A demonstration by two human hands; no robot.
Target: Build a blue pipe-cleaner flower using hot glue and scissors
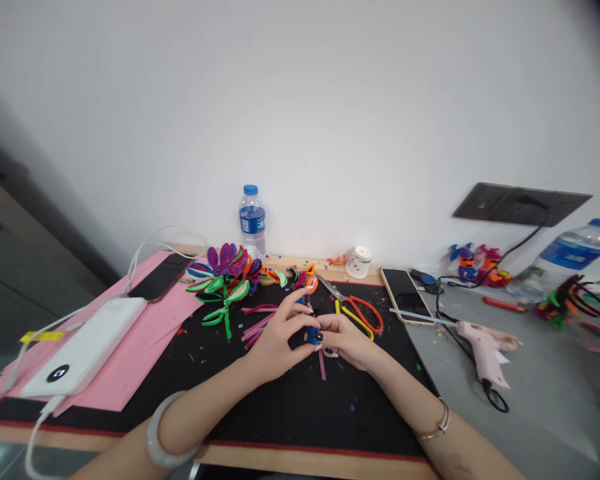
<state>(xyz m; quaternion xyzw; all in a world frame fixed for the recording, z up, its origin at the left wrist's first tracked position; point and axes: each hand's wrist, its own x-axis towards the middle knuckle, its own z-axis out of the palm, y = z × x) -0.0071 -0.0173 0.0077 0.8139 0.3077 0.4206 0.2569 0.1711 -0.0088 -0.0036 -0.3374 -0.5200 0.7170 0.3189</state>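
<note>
A small blue pipe-cleaner piece (312, 333), fuzzy in texture, is pinched between the fingers (300, 308) of the left hand (280, 340) and those of the right hand (347, 340), both sets closed on it just above the middle of the black mat (290, 407). A pink pipe cleaner (322, 365) lies straight on the mat directly below the hands, and a loose bundle of pink pipe cleaners (256, 325) is spread just to the left. Flowers (225, 277) of looped green, purple and orange pipe cleaner are gathered at the mat's far edge. Scissors (357, 310) with one orange and one yellow loop handle lie open just beyond the right hand. A smooth pale bangle (163, 437) is worn on the left wrist and a thin metal bracelet (443, 421) on the right. On the grey worktop (545, 413) to the right a pink glue gun (483, 347) lies on its side, its black cord coiled beside it, near a dark-screened phone (405, 293). A white power bank (83, 353) rests on a pink paper sheet (140, 340) at the left. A clear plastic bottle (253, 220) with a blue cap and blue label stands by the wall; its print cannot be read. A small white jar (359, 261) stands nearby, its contents hidden.
</note>
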